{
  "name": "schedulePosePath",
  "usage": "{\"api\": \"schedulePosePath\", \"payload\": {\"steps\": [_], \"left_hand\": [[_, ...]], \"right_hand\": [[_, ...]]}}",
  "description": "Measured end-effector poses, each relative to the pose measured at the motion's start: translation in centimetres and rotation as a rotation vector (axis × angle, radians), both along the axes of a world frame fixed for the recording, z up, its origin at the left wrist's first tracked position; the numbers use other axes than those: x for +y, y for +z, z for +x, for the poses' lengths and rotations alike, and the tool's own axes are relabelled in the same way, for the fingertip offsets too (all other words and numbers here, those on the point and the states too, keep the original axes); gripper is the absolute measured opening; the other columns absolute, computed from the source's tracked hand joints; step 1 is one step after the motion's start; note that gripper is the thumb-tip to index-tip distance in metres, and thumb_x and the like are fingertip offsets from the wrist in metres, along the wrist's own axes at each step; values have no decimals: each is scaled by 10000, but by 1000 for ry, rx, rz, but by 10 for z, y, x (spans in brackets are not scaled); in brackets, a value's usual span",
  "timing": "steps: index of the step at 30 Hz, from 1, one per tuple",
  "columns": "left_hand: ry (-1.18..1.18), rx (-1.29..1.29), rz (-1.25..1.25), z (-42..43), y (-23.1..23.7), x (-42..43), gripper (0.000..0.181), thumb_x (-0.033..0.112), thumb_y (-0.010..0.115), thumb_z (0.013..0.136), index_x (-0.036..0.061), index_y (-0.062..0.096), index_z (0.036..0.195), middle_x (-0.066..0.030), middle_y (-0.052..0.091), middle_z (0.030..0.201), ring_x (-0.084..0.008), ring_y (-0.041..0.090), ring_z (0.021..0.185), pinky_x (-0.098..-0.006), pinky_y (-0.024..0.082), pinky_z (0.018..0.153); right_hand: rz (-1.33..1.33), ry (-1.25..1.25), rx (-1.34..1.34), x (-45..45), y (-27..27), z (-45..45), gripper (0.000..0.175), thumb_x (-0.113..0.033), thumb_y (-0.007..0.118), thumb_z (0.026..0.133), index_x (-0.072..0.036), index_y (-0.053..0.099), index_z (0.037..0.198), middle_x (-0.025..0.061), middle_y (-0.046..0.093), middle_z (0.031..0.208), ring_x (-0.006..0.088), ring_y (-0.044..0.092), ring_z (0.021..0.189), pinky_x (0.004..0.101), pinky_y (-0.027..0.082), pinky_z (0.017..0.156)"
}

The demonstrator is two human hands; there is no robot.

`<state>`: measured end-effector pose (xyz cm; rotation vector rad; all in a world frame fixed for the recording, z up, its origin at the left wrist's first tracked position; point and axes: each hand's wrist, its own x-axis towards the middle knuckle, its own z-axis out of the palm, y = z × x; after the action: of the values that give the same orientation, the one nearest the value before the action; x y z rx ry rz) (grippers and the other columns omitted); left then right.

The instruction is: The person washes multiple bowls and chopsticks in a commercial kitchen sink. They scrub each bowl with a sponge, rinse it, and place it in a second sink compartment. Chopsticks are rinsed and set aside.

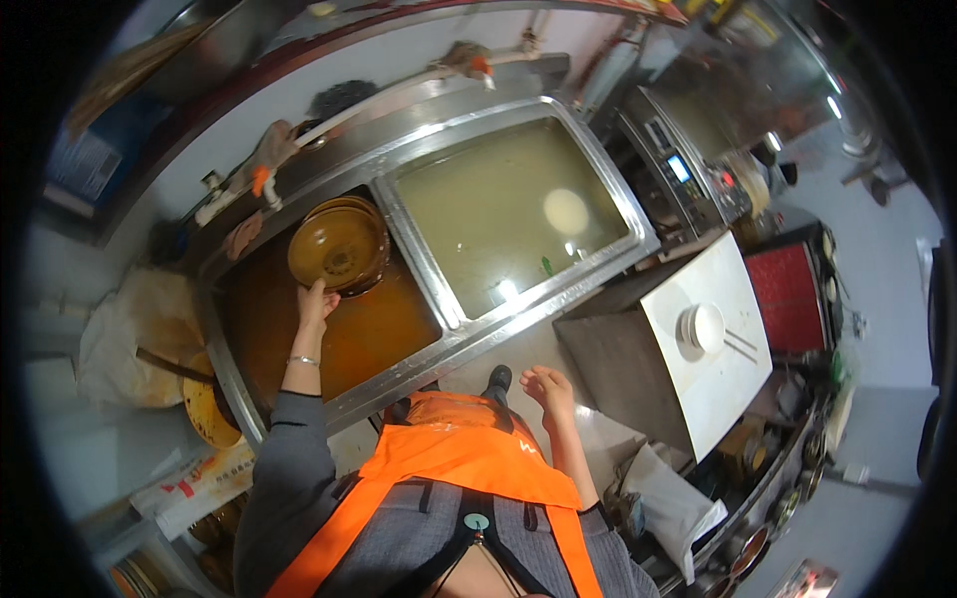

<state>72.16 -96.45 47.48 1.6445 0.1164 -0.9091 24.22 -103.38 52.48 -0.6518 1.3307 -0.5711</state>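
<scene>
My left hand [318, 303] grips the near rim of an amber-brown bowl [336, 243], with the thumb on top. The bowl lies on a stack of similar bowls [380, 261] in the left sink basin. Orange-brown water [366, 351] fills much of that basin. My right hand [549, 387] hangs in the air before the sink's front edge, fingers loosely bent and holding nothing. In the right basin stands cloudy, pale greenish water [501, 202]. A pale round dish [566, 211] shows in it, along with a small green scrap [546, 266].
Right of me, stacked white bowls [704, 329] and a pair of chopsticks [740, 344] rest on a white tabletop [729, 396]. Taps [273, 190] with orange parts line the wall behind the basins. A yellow pan-like vessel [209, 411] stands left of the sink.
</scene>
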Motion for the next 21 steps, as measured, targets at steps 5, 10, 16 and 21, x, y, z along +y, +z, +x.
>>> {"api": "schedulePosePath", "payload": {"steps": [5,10,16,21], "left_hand": [[65,-58,-46,-24,-25,4,638,240,666,920,20,289,1385,-94,598,806,-137,551,605,-237,490,518],[-200,-105,-164,-60,-62,33,157,144,573,973,22,569,1072,-48,559,737,-93,515,604,-197,417,512],[-1126,-510,-117,-164,-2,-3,175,117,572,948,-11,622,1056,-79,622,817,-165,594,709,-274,494,662],[-1741,-690,-103,-226,60,-60,284,106,598,906,7,614,1171,-189,644,1100,-329,638,1003,-391,502,874]], "right_hand": [[-41,1,29,4,3,4,261,-104,580,925,52,559,1133,156,678,1030,194,678,855,300,548,764],[-95,-27,-92,-5,-3,7,206,-119,571,938,1,611,1101,73,676,966,128,647,816,255,517,700],[-108,-126,-115,0,-6,-11,213,-204,552,958,-10,642,963,48,664,871,109,628,734,239,507,635],[-180,-230,-129,10,-5,-37,492,-401,475,990,-7,635,743,90,662,759,145,612,668,264,487,604]]}}
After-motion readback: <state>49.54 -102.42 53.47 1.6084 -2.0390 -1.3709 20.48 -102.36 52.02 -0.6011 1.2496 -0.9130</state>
